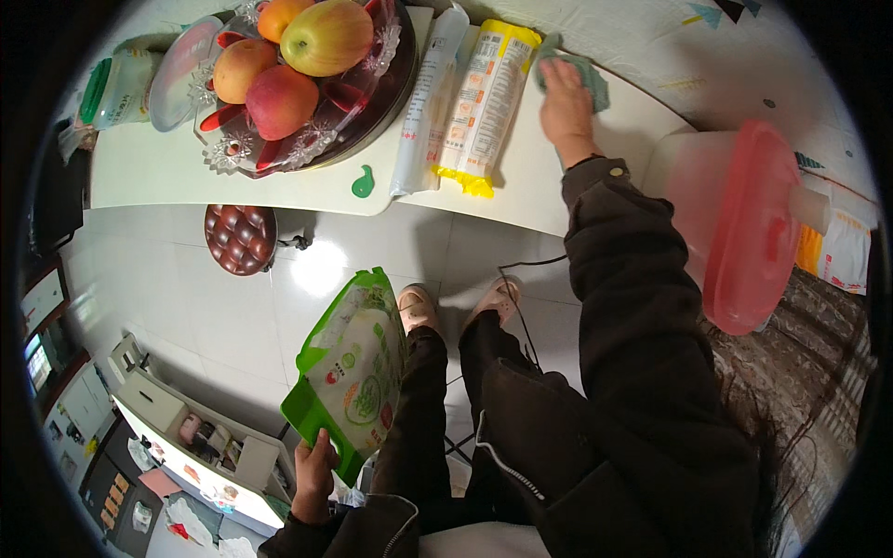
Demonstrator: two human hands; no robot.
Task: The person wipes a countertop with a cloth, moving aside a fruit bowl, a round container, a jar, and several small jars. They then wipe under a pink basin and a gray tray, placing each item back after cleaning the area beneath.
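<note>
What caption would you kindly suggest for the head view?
Right hand on a green cloth atop the white table, left hand holding a green-edged bag.

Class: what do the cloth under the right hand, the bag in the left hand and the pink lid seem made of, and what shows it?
Cloth under the right hand: soft, matt fabric, judging by its folds; fibre unclear.
Bag in the left hand: probably smooth plastic film, printed, with a wavy green edge.
Pink lid: likely rigid plastic; moulded rim, soft sheen.

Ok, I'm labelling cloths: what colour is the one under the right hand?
The cloth is grey-green, seen in the head view.
</note>
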